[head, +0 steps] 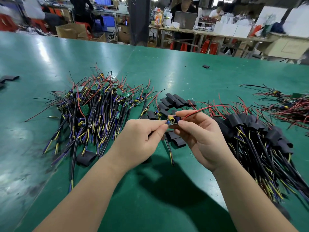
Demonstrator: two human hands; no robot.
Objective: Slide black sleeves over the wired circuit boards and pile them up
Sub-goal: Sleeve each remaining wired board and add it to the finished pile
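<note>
as left hand (pixel 142 136) pinches, right hand (pixel 200 139) grips board (pixel 173 121).

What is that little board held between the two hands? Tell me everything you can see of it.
The board is small and bare, with no sleeve on it. On top sit a yellow coil and a purple cylinder. A thin red wire arcs away from its right end. It lies roughly level above the green table. The left hand pinches its left end, the right hand its right end.
</note>
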